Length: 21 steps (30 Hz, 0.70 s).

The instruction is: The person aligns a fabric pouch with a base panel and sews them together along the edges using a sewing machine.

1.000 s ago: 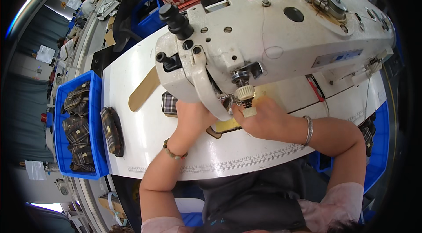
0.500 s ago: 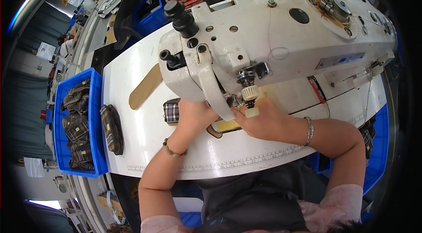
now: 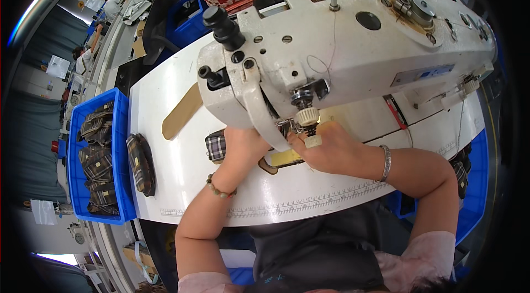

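Note:
Under the white sewing machine (image 3: 359,55), near the presser foot (image 3: 287,126), both my hands are close together. My left hand (image 3: 243,146) rests against a plaid fabric item (image 3: 214,145), with its fingers mostly hidden by the machine head. My right hand (image 3: 326,149) is curled at the presser foot on a yellow plate (image 3: 286,157); whatever its fingers press or pinch is hidden. A dark-edged tan piece (image 3: 268,166) lies just below the plate.
A blue bin (image 3: 118,155) of plaid items stands left, beside a plaid pouch (image 3: 141,165) on the white table (image 3: 187,193). A tan strip (image 3: 179,113) and red cutter (image 3: 395,111) lie on the table. More blue bins (image 3: 472,210) stand right; co-workers (image 3: 84,61) are in the background.
My hands stay at the presser foot with only slight shifts. The plaid item by my left hand has moved a little.

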Available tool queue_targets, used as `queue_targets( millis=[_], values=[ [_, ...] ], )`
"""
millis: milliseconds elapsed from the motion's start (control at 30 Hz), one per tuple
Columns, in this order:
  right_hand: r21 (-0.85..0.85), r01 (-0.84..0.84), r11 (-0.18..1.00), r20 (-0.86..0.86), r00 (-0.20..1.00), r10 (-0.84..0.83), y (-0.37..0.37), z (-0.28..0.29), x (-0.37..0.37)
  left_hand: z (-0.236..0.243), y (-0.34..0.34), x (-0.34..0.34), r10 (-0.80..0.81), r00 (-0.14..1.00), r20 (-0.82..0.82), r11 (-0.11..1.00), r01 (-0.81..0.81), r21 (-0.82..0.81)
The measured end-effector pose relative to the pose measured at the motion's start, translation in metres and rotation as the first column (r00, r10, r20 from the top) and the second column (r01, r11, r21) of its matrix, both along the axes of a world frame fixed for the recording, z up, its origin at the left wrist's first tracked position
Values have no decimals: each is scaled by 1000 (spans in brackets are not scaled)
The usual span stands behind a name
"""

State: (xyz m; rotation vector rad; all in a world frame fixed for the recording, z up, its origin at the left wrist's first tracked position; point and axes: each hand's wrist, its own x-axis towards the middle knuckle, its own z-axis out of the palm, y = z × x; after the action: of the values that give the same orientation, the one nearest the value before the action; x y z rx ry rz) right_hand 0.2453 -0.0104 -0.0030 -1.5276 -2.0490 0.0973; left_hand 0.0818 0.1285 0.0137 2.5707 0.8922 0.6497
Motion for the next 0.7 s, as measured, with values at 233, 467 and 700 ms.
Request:
queue_targets(
  millis=[233,467,700],
  values=[
    [185,-12,983,164,986,-19,6,1,2,49,-3,-17,-213,971,-107,953,182,-242],
    [186,-37,982,60,998,27,15,-16,1,51,-5,-26,-336,908,-250,935,354,31],
    [47,-116,992,278,955,99,7,-1,-2,33,14,-18,-167,983,72,977,175,-125]
  ],
)
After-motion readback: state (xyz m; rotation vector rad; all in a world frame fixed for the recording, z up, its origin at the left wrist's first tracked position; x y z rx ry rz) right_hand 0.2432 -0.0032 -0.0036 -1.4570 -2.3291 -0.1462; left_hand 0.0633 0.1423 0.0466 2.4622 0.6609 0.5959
